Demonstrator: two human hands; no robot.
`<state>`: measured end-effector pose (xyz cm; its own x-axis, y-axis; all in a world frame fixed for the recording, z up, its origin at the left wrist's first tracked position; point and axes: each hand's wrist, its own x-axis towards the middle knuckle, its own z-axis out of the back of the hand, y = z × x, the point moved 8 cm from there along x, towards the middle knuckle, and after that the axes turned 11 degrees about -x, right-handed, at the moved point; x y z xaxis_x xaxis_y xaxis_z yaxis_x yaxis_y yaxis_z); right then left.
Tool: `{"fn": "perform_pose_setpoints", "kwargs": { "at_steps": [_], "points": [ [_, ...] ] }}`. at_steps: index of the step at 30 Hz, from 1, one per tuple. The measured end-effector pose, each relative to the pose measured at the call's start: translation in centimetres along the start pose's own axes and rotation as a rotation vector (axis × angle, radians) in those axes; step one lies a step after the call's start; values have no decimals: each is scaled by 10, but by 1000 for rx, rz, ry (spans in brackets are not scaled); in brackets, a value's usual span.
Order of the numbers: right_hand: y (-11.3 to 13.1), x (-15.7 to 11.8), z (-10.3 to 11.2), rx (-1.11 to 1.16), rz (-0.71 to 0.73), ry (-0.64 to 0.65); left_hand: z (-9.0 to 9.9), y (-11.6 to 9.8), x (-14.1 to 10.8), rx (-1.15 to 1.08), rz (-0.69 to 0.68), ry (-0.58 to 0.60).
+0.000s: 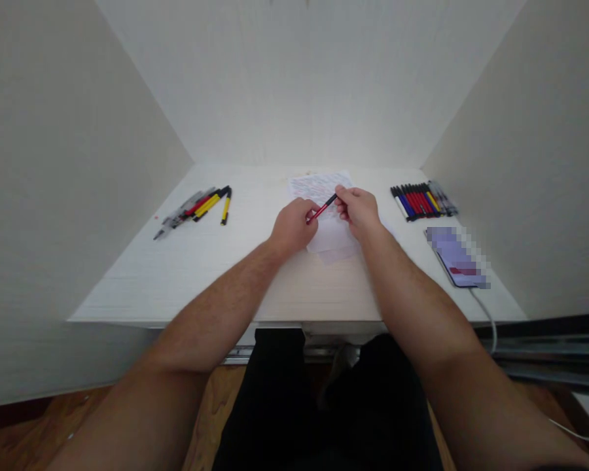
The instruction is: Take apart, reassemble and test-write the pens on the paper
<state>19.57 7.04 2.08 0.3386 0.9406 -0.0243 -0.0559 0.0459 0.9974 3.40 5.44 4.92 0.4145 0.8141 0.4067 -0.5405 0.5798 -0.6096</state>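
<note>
A red pen (pixel 322 210) with a black end is held slantwise between my two hands. The fingers of my left hand (pixel 294 226) pinch its lower red end. At the upper black end, my right hand (pixel 358 207) grips it between thumb and fingers. Beneath both hands lies a sheet of paper (pixel 331 237), its far part covered with rows of coloured pen strokes. Part of the sheet is hidden by the hands.
To the left lies a loose pile of pens (pixel 194 206), with a yellow pen (pixel 226 207) at its right side. A neat row of pens (pixel 417 201) lies on the right. Nearer me is a phone (pixel 455 256) with a white cable (pixel 485 313). White walls enclose the desk (pixel 142 288).
</note>
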Motion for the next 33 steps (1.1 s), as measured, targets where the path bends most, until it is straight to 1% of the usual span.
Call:
{"fn": "perform_pose_setpoints", "kwargs": {
  "at_steps": [3, 8, 11, 13, 16, 19, 22, 25, 28, 31, 33],
  "points": [
    [1, -2, 0, 5, -11, -7, -2, -1, -2, -35, -5, 33],
    [4, -6, -4, -25, 27, -15, -1, 6, -2, -88, 129, 38],
    [7, -8, -5, -44, 62, -21, 0, 9, -2, -155, 177, 28],
    [7, -8, -5, -46, 73, -10, -4, 11, -3, -272, 211, 62],
    [7, -7, -8, -30, 73, 66, -15, 18, -4, -522, 303, 142],
    [7, -7, -10, -4, 75, 156, -18, 22, -5, -650, 363, 147],
    [6, -7, -11, 39, 47, 189, -15, 26, -3, -641, 364, 112],
    [1, -7, -8, 55, -2, 132, -12, 28, -1, -571, 326, 86],
    [1, -6, -5, 44, 1, 94, -12, 31, -1, -498, 293, 71],
    [3, -7, -10, 91, 16, 163, -12, 32, -1, -469, 277, 54],
    [1, -7, -10, 83, -14, 167, -11, 32, -1, -462, 269, 46]
  ]
}}
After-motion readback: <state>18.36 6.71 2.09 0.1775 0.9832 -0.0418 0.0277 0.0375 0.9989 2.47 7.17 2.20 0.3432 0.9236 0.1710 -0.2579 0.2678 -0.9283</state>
